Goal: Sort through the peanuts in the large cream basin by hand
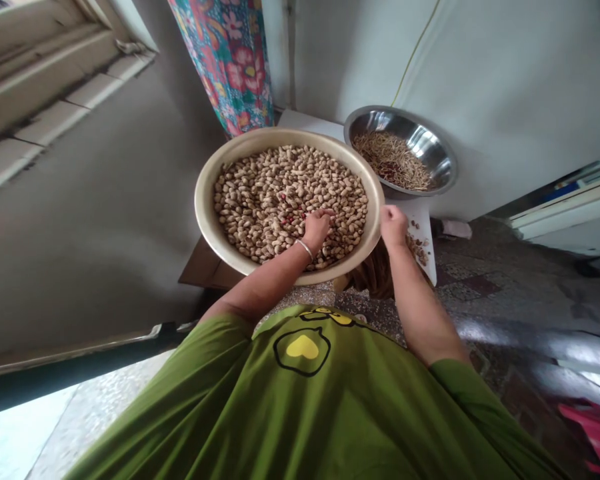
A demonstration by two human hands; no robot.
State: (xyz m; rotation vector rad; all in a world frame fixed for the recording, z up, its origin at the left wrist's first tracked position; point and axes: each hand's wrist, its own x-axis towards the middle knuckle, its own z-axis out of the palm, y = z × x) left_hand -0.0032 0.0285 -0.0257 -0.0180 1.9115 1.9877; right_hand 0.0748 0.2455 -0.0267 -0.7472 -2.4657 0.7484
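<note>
A wide cream basin (207,175) is heaped with unshelled peanuts (270,193), with a few red kernels among them. My left hand (317,225), a thin bangle on its wrist, reaches into the pile near the basin's right side, fingers curled down among the peanuts. My right hand (393,224) sits just outside the basin's right rim, fingers closed; whether anything is in it is hidden.
A steel bowl (433,143) at the back right holds empty shells and some red kernels. A white board (425,230) with loose peanuts lies under it. A flowered curtain (235,60) hangs behind. Grey wall left, speckled floor below.
</note>
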